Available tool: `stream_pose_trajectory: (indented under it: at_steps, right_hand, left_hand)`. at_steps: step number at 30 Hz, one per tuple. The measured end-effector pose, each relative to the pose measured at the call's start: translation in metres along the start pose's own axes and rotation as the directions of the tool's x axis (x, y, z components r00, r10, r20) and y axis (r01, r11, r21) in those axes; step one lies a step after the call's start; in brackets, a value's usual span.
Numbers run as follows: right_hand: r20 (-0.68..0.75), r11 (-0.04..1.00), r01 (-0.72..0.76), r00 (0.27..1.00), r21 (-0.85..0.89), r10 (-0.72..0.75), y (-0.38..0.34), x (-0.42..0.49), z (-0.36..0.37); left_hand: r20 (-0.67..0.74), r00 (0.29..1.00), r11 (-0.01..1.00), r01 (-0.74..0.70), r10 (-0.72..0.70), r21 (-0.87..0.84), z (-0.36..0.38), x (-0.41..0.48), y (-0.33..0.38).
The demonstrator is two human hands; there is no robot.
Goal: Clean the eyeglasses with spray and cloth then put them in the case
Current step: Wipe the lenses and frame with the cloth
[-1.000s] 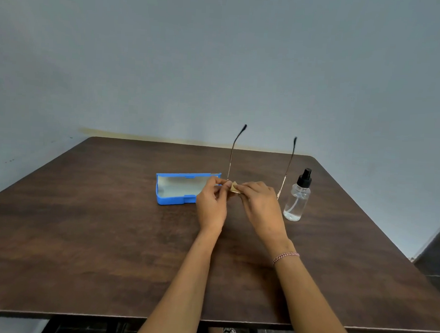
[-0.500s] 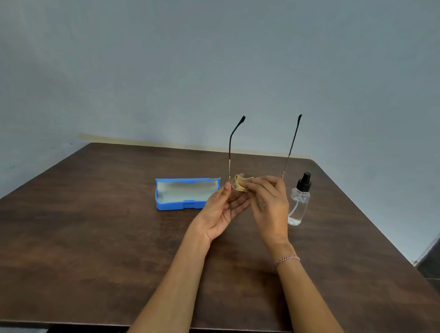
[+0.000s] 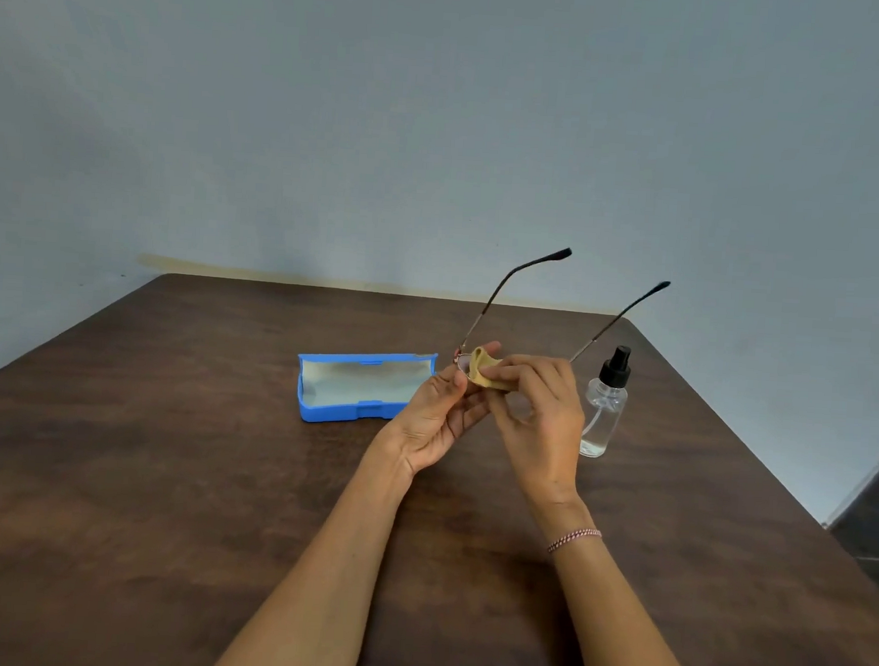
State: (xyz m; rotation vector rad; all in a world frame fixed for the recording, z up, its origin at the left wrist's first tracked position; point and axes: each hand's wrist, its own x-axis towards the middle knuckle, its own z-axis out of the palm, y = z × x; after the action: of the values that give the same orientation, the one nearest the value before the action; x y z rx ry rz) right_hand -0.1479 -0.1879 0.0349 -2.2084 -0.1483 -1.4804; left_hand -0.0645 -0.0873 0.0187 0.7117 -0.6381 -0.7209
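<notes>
Because the eyeglasses [image 3: 461,360] look light, thin-wired and bendable, the left hand [image 3: 440,415] pinches them at the frame's edge above the worktop [image 3: 161,470], temples pointing up, while the right hand [image 3: 540,416] pinches the soft cloth [image 3: 484,369] against a lens; the open case [image 3: 340,413] lies nearby.

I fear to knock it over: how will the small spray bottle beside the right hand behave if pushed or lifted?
The spray bottle stands upright, tall and narrow, so a sideways push would probably tip it. Liquid seems to fill only its bottom, so it is likely light. Its smooth clear wall may be slippery.
</notes>
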Motion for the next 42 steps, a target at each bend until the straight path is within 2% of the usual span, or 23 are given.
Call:
stream_pose_trajectory:
  at_steps: [6,10,15,19,23,25,27,29,33,39,42]
  right_hand:
    - [0.065,0.997,0.032,0.998,-0.074,-0.027,-0.001,0.001,0.001]
    - [0.183,0.999,0.028,0.983,-0.023,-0.024,-0.003,0.001,0.002]
    - [0.164,0.998,0.021,0.986,-0.06,-0.011,-0.003,0.004,0.011]
    - [0.248,0.994,0.097,0.965,-0.044,-0.084,-0.002,0.013,0.012]
    - [0.328,0.959,0.268,0.917,-0.089,-0.226,0.006,0.026,0.007]
    - [0.305,0.952,0.278,0.924,-0.128,-0.23,0.007,0.022,0.006]
    - [0.244,0.976,0.195,0.955,-0.101,-0.166,0.002,0.016,0.007]
    - [0.205,0.981,0.174,0.967,-0.086,-0.154,-0.003,0.015,0.011]
    - [0.233,0.964,0.25,0.946,-0.092,-0.223,-0.005,0.014,0.014]
    - [0.174,0.974,0.145,0.978,-0.175,-0.114,-0.002,0.014,0.014]
    - [0.217,0.983,0.163,0.966,-0.088,-0.141,-0.002,0.011,0.016]
  left_hand:
    - [-0.006,1.0,0.999,-0.014,0.014,-0.035,-0.006,0.0,0.003]
    - [-0.035,0.999,0.986,-0.029,0.023,-0.167,-0.012,-0.001,0.007]
    - [-0.017,1.0,0.986,-0.024,0.022,-0.167,-0.014,0.001,0.006]
    - [-0.024,0.999,0.982,-0.038,0.035,-0.186,-0.016,0.001,0.007]
    - [-0.038,0.998,0.98,-0.054,0.048,-0.193,-0.02,0.005,0.011]
    - [-0.035,0.998,0.982,-0.052,0.046,-0.18,-0.021,0.007,0.013]
    - [-0.039,0.999,0.987,-0.039,0.033,-0.158,-0.02,0.009,0.014]
    - [-0.042,0.999,0.989,-0.039,0.033,-0.146,-0.02,0.01,0.015]
    - [-0.031,0.998,0.991,-0.063,0.06,-0.12,-0.021,0.01,0.015]
    - [-0.022,1.0,0.999,-0.019,0.018,-0.032,-0.017,0.011,0.012]
    - [0.01,1.0,0.999,-0.025,0.026,-0.04,-0.018,0.009,0.014]
